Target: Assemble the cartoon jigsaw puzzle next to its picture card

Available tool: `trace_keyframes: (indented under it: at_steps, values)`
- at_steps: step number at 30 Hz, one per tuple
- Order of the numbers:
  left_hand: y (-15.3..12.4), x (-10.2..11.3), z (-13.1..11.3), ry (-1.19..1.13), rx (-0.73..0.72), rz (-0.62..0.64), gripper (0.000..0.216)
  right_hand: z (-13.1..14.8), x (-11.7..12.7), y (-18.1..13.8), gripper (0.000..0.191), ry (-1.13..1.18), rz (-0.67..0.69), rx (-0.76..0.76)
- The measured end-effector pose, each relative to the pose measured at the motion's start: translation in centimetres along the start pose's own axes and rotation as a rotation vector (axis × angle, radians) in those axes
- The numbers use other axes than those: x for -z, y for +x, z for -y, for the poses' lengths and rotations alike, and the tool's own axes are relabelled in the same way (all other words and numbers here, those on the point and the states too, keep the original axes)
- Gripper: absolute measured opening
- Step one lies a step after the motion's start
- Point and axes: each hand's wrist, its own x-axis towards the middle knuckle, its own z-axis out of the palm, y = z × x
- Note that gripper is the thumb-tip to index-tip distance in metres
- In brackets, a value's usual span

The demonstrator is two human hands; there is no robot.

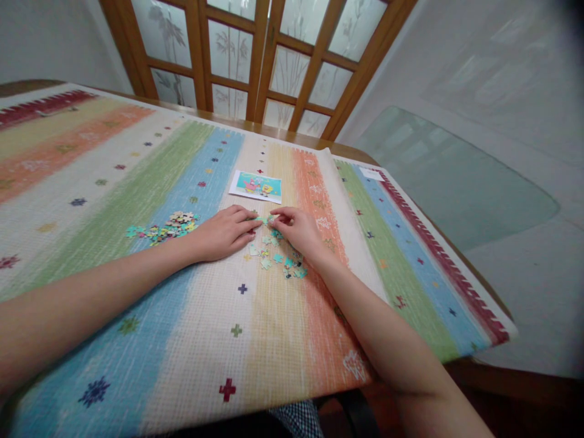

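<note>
My left hand (223,232) lies on the striped cloth (137,201), fingers together, tips touching small teal jigsaw pieces (263,220). My right hand (296,230) meets it from the right, thumb and forefinger pinched on one of those pieces. Several loose teal pieces (274,255) lie scattered just below both hands. A second heap of mixed-colour pieces (164,228) sits left of my left wrist. A small cartoon picture card (255,185) lies flat beyond the hands.
The striped cloth covers a wooden table whose right edge (456,255) runs diagonally. A white label (371,173) lies near the far right corner. A wood-framed frosted glass door (255,55) stands behind the table. Pale floor lies to the right.
</note>
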Motion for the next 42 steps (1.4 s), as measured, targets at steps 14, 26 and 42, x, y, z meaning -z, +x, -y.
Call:
trace_keyframes:
  at_steps: [14,26,42]
  values:
    - [0.0,-0.1,0.1,0.015,0.004,0.007,0.050,-0.7,0.1,-0.2,0.029,-0.380,0.012,0.119]
    - [0.0,-0.1,0.0,0.041,-0.012,0.019,0.051,0.9,1.4,-2.8,0.035,-0.728,0.152,0.317]
    - [0.0,-0.4,-0.1,0.110,-0.040,0.039,0.053,2.3,-0.3,-3.9,0.036,-0.895,0.147,0.356]
